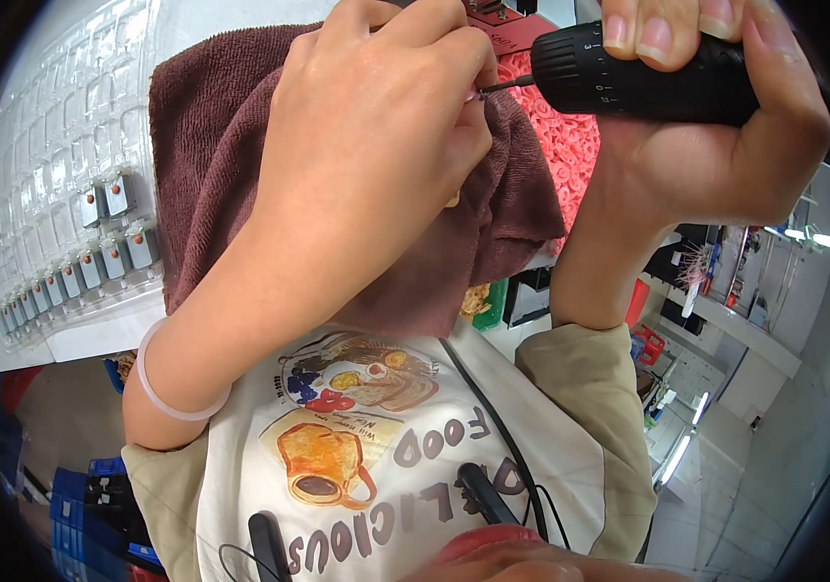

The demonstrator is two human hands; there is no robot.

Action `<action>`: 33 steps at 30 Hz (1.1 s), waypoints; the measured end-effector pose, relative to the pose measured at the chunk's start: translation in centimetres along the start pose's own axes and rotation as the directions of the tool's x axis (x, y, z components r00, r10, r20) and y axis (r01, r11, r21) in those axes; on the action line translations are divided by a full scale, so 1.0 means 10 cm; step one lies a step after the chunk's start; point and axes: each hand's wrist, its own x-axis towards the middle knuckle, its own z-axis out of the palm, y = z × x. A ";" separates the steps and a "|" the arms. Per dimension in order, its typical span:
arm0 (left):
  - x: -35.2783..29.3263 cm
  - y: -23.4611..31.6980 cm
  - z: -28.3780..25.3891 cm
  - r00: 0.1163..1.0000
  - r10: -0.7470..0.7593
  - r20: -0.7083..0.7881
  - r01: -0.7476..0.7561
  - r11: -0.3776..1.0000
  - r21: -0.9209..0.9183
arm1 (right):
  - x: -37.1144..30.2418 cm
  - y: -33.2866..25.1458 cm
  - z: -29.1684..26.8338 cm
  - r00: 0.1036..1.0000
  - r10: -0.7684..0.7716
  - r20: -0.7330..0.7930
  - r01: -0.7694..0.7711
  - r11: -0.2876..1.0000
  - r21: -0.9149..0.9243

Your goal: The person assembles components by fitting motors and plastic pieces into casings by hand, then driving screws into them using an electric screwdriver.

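Note:
My right hand [706,145] is wrapped round a black electric screwdriver [643,82] with dial marks near its front end. Its thin bit [510,84] points left and reaches the fingertips of my left hand [366,126]. Those fingers are closed in a pinch; what they hold is mostly hidden, with only a small pinkish bit showing at the tip of the screwdriver. Beneath my left hand a brown towel [206,126] lies bunched on the table.
A clear plastic tray [41,126] on the left holds several small grey blocks [90,267] with orange dots. Many small pink parts [570,145] lie beyond the towel. Below the towel's right side are a green container [495,303] and yellowish pieces [475,301]. Blue crates [70,524] stand at lower left.

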 end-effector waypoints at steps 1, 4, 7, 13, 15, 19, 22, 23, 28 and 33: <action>0.00 0.01 0.00 1.000 -0.014 0.004 0.014 1.000 0.004 | -0.01 -0.01 0.01 1.000 0.001 0.002 -0.001 1.000 0.000; -0.01 0.00 0.00 1.000 -0.019 0.001 0.019 1.000 0.012 | 0.00 -0.01 0.03 1.000 -0.001 0.006 0.001 1.000 0.003; -0.01 0.00 0.01 1.000 -0.014 -0.008 0.014 1.000 0.003 | 0.00 -0.01 0.00 1.000 -0.004 0.011 0.004 1.000 0.002; -0.03 -0.01 0.01 1.000 -0.007 -0.027 0.007 1.000 -0.002 | 0.00 -0.04 -0.02 1.000 -0.003 0.028 0.002 1.000 0.006; -0.02 -0.02 0.02 1.000 -0.014 -0.018 0.014 1.000 -0.016 | 0.00 -0.01 0.01 0.999 0.000 0.035 0.000 1.000 0.007; -0.03 -0.02 0.02 0.999 -0.008 -0.039 0.007 1.000 -0.015 | -0.01 -0.06 0.00 0.999 0.004 0.050 -0.004 1.000 0.006; -0.03 -0.03 0.02 0.999 -0.003 -0.047 0.001 1.000 -0.023 | 0.00 -0.04 0.00 0.998 0.009 0.058 -0.010 1.000 0.011; -0.02 -0.03 0.02 0.999 0.006 -0.051 -0.007 1.000 -0.024 | 0.00 -0.04 -0.01 0.998 0.009 0.062 -0.010 1.000 0.012; -0.01 -0.02 0.00 0.999 0.006 -0.049 -0.006 1.000 -0.008 | -0.01 -0.04 0.00 0.997 0.006 0.078 -0.008 1.000 0.020; -0.01 0.00 -0.01 0.999 0.013 -0.035 -0.013 1.000 0.002 | 0.00 -0.03 0.12 0.997 0.004 0.076 -0.006 1.000 0.028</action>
